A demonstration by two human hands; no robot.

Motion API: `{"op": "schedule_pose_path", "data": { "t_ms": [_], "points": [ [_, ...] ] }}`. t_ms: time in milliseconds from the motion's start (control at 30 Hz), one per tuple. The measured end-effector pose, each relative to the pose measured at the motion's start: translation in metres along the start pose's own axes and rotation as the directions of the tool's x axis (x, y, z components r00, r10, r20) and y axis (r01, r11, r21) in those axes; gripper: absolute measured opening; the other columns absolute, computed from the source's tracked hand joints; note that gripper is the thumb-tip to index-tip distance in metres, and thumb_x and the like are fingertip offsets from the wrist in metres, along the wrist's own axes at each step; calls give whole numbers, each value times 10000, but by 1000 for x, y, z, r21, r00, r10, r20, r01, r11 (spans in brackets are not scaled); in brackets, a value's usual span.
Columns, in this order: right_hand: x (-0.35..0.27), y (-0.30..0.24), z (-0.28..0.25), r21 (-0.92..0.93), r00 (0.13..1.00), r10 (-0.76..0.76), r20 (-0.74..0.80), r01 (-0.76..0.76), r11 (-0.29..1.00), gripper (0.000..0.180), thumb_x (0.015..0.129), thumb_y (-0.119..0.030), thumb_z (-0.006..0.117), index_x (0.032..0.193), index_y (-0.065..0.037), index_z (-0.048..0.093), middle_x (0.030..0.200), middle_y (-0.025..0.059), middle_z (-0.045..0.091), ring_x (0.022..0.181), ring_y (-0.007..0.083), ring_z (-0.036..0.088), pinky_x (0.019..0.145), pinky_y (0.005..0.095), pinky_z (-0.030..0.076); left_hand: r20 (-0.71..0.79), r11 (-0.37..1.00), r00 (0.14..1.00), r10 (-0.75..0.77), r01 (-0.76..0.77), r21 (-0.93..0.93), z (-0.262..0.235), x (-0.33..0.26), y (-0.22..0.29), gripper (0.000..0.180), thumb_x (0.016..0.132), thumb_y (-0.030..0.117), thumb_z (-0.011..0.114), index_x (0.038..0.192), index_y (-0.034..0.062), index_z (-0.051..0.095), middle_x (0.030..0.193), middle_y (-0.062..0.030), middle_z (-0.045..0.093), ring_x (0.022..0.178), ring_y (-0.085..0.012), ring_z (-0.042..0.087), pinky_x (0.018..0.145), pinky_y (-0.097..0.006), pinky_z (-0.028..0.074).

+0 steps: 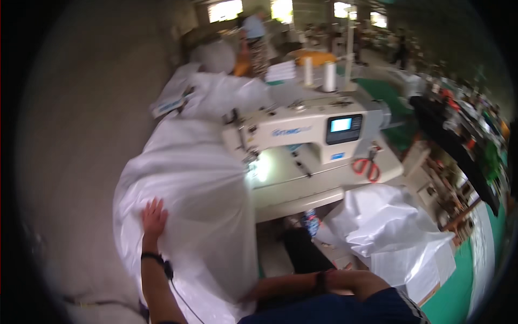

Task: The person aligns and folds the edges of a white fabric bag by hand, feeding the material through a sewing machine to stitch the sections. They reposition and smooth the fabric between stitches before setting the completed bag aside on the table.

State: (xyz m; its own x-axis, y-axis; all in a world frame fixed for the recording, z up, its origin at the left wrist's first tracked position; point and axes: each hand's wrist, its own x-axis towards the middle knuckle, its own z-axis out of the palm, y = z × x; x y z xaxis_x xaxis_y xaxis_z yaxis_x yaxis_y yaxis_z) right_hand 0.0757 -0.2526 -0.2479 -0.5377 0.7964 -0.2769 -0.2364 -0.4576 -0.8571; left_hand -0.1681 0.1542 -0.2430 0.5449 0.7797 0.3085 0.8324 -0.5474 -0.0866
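Observation:
A large sheet of shiny white plastic-like fabric (189, 183) drapes over the left end of the sewing table and hangs down at the front. On it lies my left hand (155, 217), flat, with fingers stretched out. My right forearm crosses low in front of my body, and my right hand (252, 293) is a dark blur at the sheet's lower edge; its fingers cannot be made out. A white sewing machine (294, 127) with a lit screen stands right of the sheet. Its lamp glows by the needle, where the sheet's edge lies close.
Red-handled scissors (367, 166) and a dark slim tool (301, 164) rest on the sewing table (291, 197). Thread cones (329, 77) stand behind the machine. More white sheeting (377, 221) is heaped at the right. A person (254, 40) stands at the back, near a wall at left.

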Motion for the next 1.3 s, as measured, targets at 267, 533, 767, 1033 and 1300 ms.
{"op": "schedule_pose_path", "data": {
  "t_ms": [267, 533, 767, 1033, 1300],
  "points": [
    [-20, 51, -43, -3, 978, 184, 97, -185, 983, 575, 931, -349, 520, 1376, -17, 370, 1248, 118, 553, 1080, 214, 553, 943, 331, 422, -232, 954, 973, -17, -53, -295, -133, -15, 125, 221, 904, 246, 495, 994, 79, 607, 1006, -146, 619, 965, -347, 590, 789, -457, 486],
    [-28, 29, -60, 150, 864, -45, -501, 138, 979, 559, 947, -437, 456, 1315, -18, 421, 1190, 154, 567, 1065, 230, 575, 886, 347, 471, 389, 928, 911, 137, 19, -372, -101, -200, 309, 447, 840, 472, 576, 906, 31, 540, 815, -151, 624, 751, -346, 635, 645, -470, 493],
    [-2, 32, -63, -373, 708, -334, -623, 107, 922, 414, 897, -263, 548, 1183, 35, 521, 1084, 168, 611, 975, 183, 604, 772, 301, 516, 286, 835, 800, 527, -424, -352, -117, -229, 341, 276, 757, 119, 575, 1020, 40, 550, 838, -112, 591, 701, -273, 628, 530, -372, 499],
    [-24, 49, -66, -14, 867, 42, -497, -57, 998, 319, 887, -218, 535, 1113, 0, 590, 931, 110, 657, 805, 209, 658, 690, 339, 524, -372, 975, 902, 221, -198, 99, -119, -169, 283, 123, 747, 132, 599, 863, 90, 599, 812, -78, 571, 767, -244, 595, 700, -355, 454],
    [-33, -44, -40, -685, 611, -545, -575, 6, 729, 311, 894, -253, 562, 1094, -15, 547, 919, 117, 629, 826, 276, 661, 629, 374, 536, -161, 866, 985, -66, -24, -499, -147, -146, 219, 119, 857, 134, 562, 926, 54, 615, 862, -128, 641, 776, -331, 621, 653, -410, 498]
  ]
}}
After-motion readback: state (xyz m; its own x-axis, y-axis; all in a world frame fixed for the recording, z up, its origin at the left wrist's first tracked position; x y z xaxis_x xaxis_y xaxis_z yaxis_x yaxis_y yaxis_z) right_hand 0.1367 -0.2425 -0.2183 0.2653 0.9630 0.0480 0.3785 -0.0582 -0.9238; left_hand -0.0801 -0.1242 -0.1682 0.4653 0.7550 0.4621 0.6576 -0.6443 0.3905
